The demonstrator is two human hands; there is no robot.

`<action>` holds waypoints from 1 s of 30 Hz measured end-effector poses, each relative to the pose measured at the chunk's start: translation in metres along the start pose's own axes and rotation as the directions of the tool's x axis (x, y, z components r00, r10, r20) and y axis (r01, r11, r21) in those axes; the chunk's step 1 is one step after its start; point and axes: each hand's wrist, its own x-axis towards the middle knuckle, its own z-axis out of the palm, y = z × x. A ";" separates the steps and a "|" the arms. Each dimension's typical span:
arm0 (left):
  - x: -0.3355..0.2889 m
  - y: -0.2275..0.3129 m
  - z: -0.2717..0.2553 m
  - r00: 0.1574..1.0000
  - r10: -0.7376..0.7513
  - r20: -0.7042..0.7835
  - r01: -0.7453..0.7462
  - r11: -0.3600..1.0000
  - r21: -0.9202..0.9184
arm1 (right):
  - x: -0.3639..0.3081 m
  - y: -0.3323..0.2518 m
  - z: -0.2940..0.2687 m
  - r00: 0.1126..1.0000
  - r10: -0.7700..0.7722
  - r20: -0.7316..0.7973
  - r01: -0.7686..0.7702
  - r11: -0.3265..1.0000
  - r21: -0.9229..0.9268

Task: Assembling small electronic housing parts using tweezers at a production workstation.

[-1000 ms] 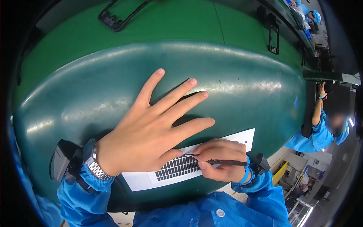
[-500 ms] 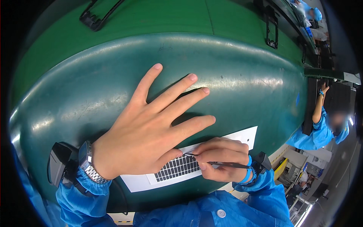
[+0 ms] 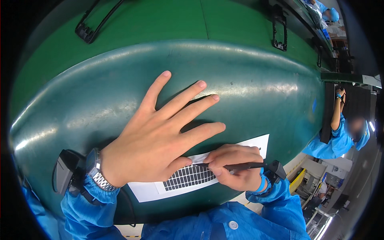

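My left hand point(image 3: 156, 140) lies over the left part of a white sheet point(image 3: 144, 193), its fingers spread out across the green mat. The thumb rests at the upper edge of a grid of small black rectangular stickers point(image 3: 188, 180) on the sheet. Just right of that thumb, my right hand point(image 3: 236, 158) is closed in a pinch round slim black tweezers point(image 3: 250, 165). Their tip points left at the upper rows of the grid, close to the thumb. Whether the tip holds a sticker is too small to tell. Part of the grid is hidden under my right fingers.
A curved, shiny dark green mat point(image 3: 72, 108) covers the bench. Black plastic frames point(image 3: 86, 34) lie at the far left, and another black frame point(image 3: 280, 34) at the far right. A co-worker in blue point(image 3: 336, 136) is at the right.
The tweezers have turned in my right hand, their rear end swinging up and away from me. My left hand stays nearly in place. The co-worker's hand has shifted slightly.
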 end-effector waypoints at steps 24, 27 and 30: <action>0.019 0.007 -0.068 0.941 -0.133 -0.312 0.086 0.983 -0.160 | 0.062 -0.054 -0.042 0.775 -0.277 -0.567 0.407 0.906 0.113; 0.133 0.004 -0.026 0.827 -0.203 -0.524 0.150 0.978 -0.142 | 0.059 0.004 -0.118 0.621 -0.370 -0.691 0.498 0.867 -0.017; 0.201 -0.052 -0.011 0.762 -0.326 -0.560 0.359 0.932 -0.054 | 0.066 0.040 -0.129 0.598 -0.352 -0.720 0.473 0.880 -0.039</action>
